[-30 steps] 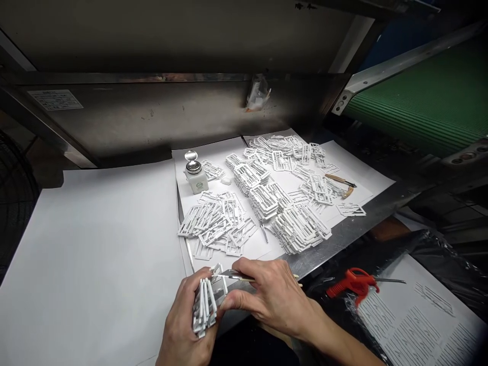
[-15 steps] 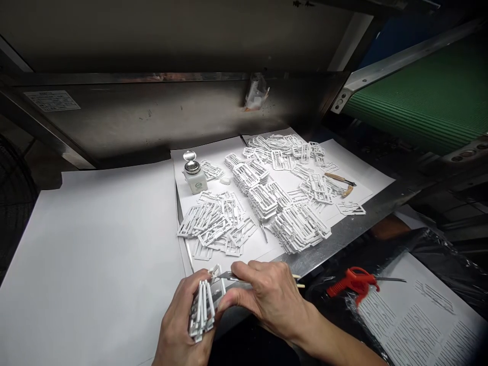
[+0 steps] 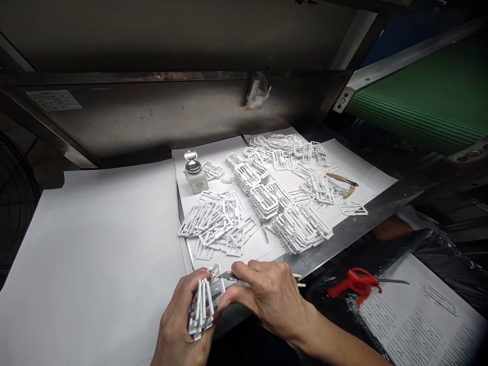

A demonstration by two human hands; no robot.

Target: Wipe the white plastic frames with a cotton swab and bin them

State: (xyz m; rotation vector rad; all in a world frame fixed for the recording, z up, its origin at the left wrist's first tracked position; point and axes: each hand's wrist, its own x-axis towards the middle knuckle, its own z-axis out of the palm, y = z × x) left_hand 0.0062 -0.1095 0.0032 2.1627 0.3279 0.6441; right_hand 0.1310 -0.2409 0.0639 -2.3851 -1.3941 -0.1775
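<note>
Several white plastic frames (image 3: 200, 311) are bunched in my left hand (image 3: 178, 316), its fingers wrapped round them at the bottom centre. My right hand (image 3: 272, 297) is closed on a thin metal blade tool (image 3: 229, 276), whose tip meets the frame held uppermost. Pale handle ends stick out behind the right hand. Beyond my hands lie a loose pile of white frames (image 3: 217, 223) and neat stacks of frames (image 3: 301, 227). Metal tweezers (image 3: 264, 233) rest between them.
A bottle with an open metal lid (image 3: 196, 179) stands behind the loose pile. Wooden-handled cutters (image 3: 341, 178) lie at the right. A red air gun (image 3: 353, 285) rests near printed paper (image 3: 415, 310). A green conveyor (image 3: 423, 96) is at upper right.
The view has shifted very slightly, moving the background a little to the right. Both hands keep nearly the same pose, the blade tip still at the frame.
</note>
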